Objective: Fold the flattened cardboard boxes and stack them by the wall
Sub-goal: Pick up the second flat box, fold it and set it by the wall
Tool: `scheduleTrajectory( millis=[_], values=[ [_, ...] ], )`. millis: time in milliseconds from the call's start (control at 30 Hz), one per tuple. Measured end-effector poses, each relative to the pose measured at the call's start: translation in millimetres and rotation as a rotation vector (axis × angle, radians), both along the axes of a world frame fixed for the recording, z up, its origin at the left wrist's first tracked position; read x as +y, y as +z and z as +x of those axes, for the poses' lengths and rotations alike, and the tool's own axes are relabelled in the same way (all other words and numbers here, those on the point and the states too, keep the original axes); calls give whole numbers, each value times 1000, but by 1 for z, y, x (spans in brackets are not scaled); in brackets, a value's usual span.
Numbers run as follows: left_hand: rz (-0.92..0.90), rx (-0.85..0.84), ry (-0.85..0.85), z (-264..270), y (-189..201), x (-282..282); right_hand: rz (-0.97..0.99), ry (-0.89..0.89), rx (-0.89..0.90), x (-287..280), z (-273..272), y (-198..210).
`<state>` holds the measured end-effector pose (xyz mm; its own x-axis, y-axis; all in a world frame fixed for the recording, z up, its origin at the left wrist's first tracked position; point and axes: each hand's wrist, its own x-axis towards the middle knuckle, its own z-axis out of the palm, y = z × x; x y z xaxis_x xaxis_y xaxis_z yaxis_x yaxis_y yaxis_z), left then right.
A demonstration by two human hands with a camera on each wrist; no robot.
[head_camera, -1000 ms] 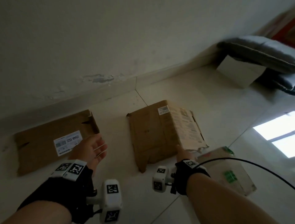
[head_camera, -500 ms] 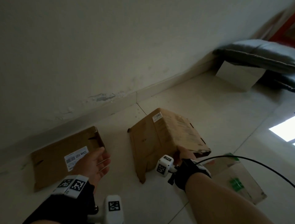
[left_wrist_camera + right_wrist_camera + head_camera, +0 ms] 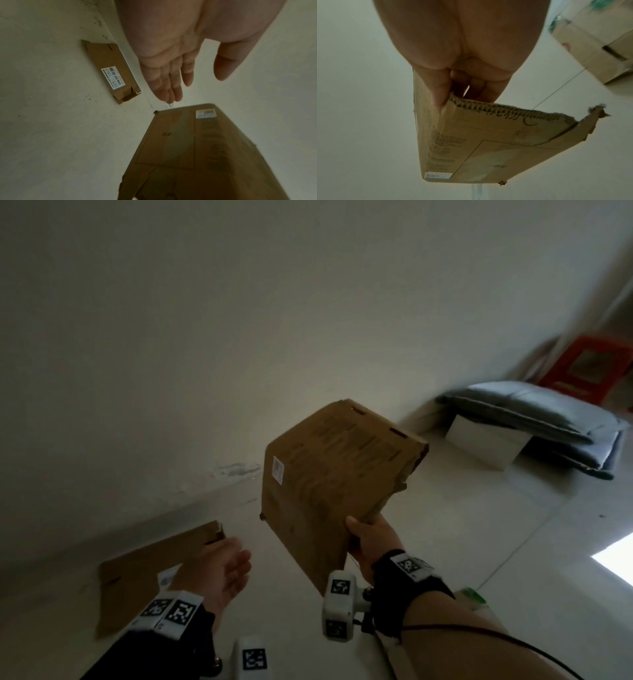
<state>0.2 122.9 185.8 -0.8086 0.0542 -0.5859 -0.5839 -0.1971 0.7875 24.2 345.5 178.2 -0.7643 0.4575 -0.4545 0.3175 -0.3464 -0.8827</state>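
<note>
Right wrist shows thumb (image 3: 439, 93) pinching cardboard box (image 3: 488, 142).

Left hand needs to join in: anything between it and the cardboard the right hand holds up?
Nothing. In the left wrist view only bare floor and wall show between the left hand and the raised cardboard; the head view shows the same open gap.
</note>
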Motion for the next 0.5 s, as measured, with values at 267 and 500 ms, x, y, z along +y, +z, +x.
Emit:
scheduleTrajectory(
  millis=[267, 500],
  values=[
    [54, 3, -22, 38, 43, 2, -7, 324, 196, -57, 29, 60],
    [238, 58, 86, 46, 53, -20, 174, 693, 208, -110, 37, 54]
  ],
)
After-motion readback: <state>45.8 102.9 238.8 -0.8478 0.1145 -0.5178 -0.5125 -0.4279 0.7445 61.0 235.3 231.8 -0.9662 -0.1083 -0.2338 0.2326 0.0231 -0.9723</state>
